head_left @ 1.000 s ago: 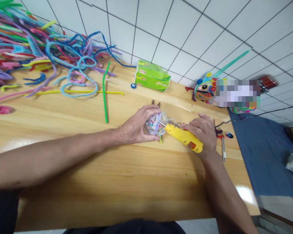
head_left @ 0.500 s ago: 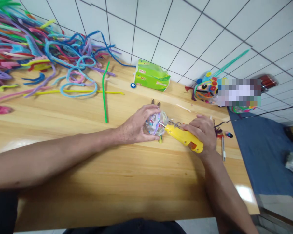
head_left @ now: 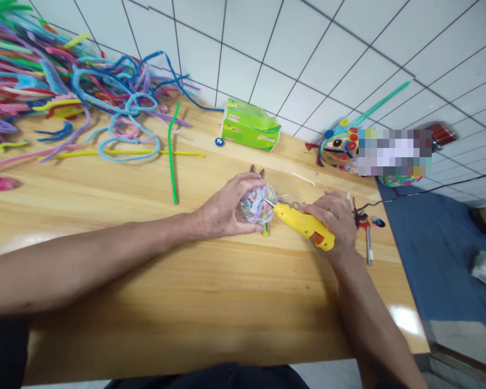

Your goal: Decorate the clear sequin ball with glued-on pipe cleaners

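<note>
Left hand (head_left: 222, 213): fingers clamped on ball (head_left: 251, 209); right hand (head_left: 337, 221) wraps glue gun (head_left: 302, 222). Ball rolls? Tip (head_left: 269, 202) could skid, burn fingers.

Green packet (head_left: 249, 129): placed beyond the left fingers (head_left: 249, 182), near the white tiled wall (head_left: 299, 32). Blue disc (head_left: 219, 141), white-marked: laid just beside the packet. Bent green stem (head_left: 171, 167): laid left of the left fingers, crossed with a yellow stem (head_left: 125, 152). Multicoloured fuzzy stems (head_left: 52, 78): heaped farther left. Pink coil (head_left: 0, 183): placed at far left of the same fingers. Button-covered figure (head_left: 340, 145): set beyond the right fingers (head_left: 326, 204). Slim silver pen-like item (head_left: 370, 247): laid to their right. Blue surface (head_left: 437, 254): seen farther right.
</note>
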Motion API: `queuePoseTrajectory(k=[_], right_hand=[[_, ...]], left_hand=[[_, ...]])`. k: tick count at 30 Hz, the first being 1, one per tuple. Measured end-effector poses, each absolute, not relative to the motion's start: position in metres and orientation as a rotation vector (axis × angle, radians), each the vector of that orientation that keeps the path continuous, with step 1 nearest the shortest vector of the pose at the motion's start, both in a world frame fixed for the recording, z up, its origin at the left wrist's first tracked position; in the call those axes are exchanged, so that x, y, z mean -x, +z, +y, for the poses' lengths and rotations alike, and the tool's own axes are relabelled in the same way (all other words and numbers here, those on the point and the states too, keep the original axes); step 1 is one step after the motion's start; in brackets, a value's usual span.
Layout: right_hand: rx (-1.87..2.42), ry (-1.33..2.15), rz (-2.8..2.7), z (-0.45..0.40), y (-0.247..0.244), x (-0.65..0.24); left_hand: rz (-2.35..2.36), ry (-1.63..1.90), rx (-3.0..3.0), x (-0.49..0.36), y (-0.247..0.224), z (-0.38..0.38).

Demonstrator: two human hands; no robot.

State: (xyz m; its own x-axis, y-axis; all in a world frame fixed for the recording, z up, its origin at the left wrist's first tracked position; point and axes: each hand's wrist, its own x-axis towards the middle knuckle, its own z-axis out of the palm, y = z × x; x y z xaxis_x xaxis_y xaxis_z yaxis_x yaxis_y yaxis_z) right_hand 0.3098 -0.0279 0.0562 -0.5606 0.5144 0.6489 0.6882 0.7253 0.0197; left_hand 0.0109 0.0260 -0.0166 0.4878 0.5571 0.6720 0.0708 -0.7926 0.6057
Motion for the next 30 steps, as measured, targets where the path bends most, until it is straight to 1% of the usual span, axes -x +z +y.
queuePoseTrajectory(k=[6,12,18,23,30], right_hand=[[0.871,-0.265,-2.316,-0.0287,0.0558,-0.311],[0.917,-0.362,-2.281,-0.0286,0.0553,-0.3092],[0.865,-0.339,-2.31,-0.0285,0.0566,-0.3075],[0.877,-0.385,-2.272,-0.0272,0.055,-0.3062],[0.861,-0.323,-2.297,-0.0281,0.055,-0.3058]], left_hand=[[0.524,1.272,-2.217,-0.0107,-0.0171,0.0254],[0.538,1.263,-2.226,-0.0109,-0.0178,0.0261],[0.528,1.274,-2.226,-0.011,-0.0172,0.0255],[0.543,1.234,-2.198,-0.0102,-0.0172,0.0256],[0.54,1.25,-2.201,-0.0106,-0.0172,0.0253]])
